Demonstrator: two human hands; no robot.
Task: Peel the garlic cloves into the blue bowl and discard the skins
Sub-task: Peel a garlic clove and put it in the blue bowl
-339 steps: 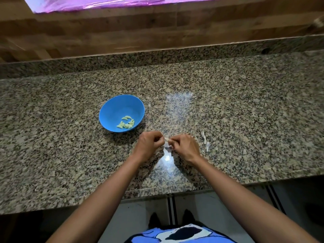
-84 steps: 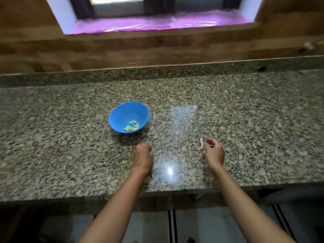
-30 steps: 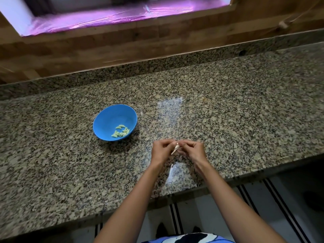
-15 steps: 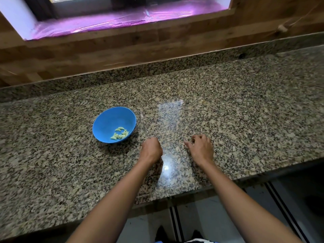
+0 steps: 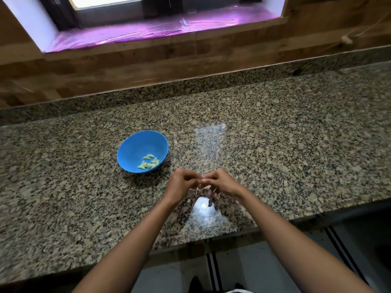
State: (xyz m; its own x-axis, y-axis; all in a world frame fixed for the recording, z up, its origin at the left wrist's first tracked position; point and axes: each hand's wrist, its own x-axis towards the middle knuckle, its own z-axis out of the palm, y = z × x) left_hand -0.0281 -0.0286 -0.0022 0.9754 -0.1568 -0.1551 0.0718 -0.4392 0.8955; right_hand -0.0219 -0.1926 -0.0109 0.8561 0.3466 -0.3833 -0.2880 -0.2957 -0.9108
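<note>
In the head view, just right of the round blue plastic bowl holding peeled pale garlic cloves, the left hand and right hand are pinched together over the speckled granite tabletop on something tiny, judged an unpeeled clove. Peeling is judged under way; next, the skin must be stripped off.

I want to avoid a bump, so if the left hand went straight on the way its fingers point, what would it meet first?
The right hand: the left hand points sideways at it, fingertips meeting or nearly. Anything pinched between them is hidden.

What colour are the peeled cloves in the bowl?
The cloves are pale yellowish green, in the blue bowl; head view.
</note>
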